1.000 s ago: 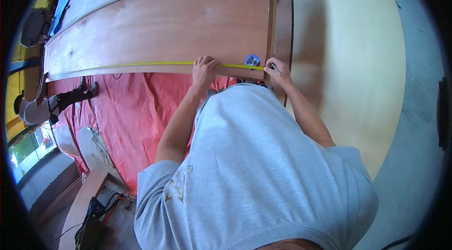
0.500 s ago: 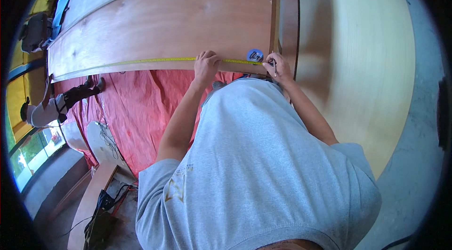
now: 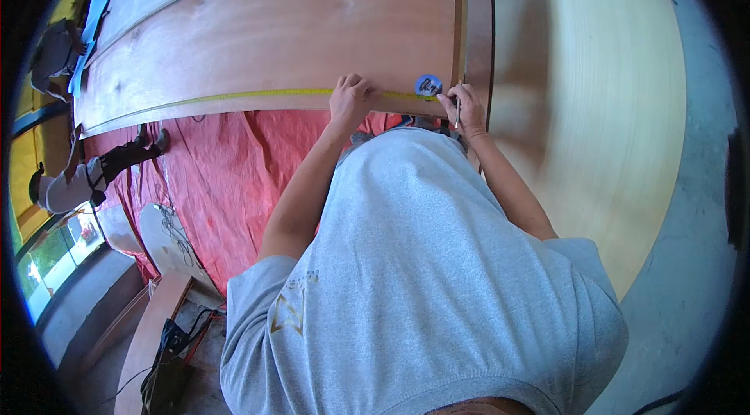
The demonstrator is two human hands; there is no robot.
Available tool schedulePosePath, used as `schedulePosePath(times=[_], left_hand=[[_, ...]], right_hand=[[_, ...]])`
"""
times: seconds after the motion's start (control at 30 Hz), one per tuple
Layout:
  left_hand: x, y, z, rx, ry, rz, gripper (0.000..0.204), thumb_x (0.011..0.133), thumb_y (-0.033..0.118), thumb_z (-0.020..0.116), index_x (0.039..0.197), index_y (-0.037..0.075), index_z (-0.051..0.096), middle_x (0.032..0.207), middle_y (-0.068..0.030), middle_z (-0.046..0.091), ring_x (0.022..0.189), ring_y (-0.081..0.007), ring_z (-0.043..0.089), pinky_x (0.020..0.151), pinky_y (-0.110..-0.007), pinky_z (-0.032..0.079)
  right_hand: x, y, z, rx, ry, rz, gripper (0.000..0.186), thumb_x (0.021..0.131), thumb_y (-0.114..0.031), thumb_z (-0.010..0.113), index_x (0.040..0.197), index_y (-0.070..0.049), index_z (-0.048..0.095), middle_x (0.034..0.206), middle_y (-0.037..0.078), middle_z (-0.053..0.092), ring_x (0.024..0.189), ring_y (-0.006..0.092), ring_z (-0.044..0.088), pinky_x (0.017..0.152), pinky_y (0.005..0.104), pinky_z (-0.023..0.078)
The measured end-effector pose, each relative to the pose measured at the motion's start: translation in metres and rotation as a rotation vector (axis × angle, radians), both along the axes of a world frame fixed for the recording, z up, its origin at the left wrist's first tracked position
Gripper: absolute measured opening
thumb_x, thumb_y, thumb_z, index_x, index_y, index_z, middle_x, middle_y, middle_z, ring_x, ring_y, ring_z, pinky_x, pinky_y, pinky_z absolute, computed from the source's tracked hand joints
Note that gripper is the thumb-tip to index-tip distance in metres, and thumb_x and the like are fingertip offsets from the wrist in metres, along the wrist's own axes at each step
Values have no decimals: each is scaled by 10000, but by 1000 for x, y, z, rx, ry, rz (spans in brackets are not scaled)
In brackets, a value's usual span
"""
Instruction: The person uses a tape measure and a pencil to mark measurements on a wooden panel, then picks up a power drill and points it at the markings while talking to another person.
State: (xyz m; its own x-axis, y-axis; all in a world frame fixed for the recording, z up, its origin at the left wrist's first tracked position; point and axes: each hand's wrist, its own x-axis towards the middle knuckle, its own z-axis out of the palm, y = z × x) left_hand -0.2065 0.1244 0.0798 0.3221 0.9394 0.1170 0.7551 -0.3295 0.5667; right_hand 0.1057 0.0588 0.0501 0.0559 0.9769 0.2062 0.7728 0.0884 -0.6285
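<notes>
A long pinkish plywood panel (image 3: 273, 32) lies across the upper view, with a yellow tape measure (image 3: 273, 92) stretched along its near edge. My left hand (image 3: 351, 103) has its fingers curled down on the tape and pressed to the panel. My right hand (image 3: 467, 114) is closed around a thin pen or pencil (image 3: 457, 116) at the tape's right part, close to the panel's right edge. Just above the tape there sits a round blue sticker or disc (image 3: 428, 85) with dark marks.
A co-worker (image 3: 66, 190) is at the left, at the panel's far end. A second dark-clad figure (image 3: 55, 56) is partly visible above. Pale board (image 3: 594, 103) runs along the right; red sheeting (image 3: 211, 181) covers the floor; cables and a dark bag (image 3: 168, 360) lie lower left.
Both hands and the panel sit slightly higher and further right in the picture. My right hand's grip on the pen has turned a little. The dark figure at upper left has shifted posture.
</notes>
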Motion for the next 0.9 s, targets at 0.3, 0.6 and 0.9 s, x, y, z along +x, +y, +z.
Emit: schedulePosePath(times=[0.3, 0.6, 0.9], left_hand=[[1, -2, -5, 24, 39, -26, 167, 873, 302, 760, 984, 180, 788, 1045, -53, 684, 1040, -308, 639, 889, -442, 547], [-3, -12, -3, -84, 98, -59, 184, 899, 308, 749, 1007, 164, 780, 1064, -70, 685, 1052, -317, 639, 900, -452, 547], [5, -14, -5, -40, 126, -56, 182, 876, 302, 761, 986, 159, 779, 1026, -65, 693, 1026, -312, 649, 873, -442, 559]], right_hand=[[-4, -2, 20, -28, 9, 71, 241, 866, -276, 846, 879, -113, 670, 880, 91, 645, 836, 338, 670, 728, 459, 544], [3, -8, 25, -169, 27, 151, 226, 888, -287, 825, 899, -102, 696, 896, 99, 654, 852, 332, 672, 736, 454, 542], [10, -9, 26, -208, 22, 188, 263, 910, -331, 802, 915, -96, 685, 910, 109, 653, 861, 335, 674, 739, 454, 538]])
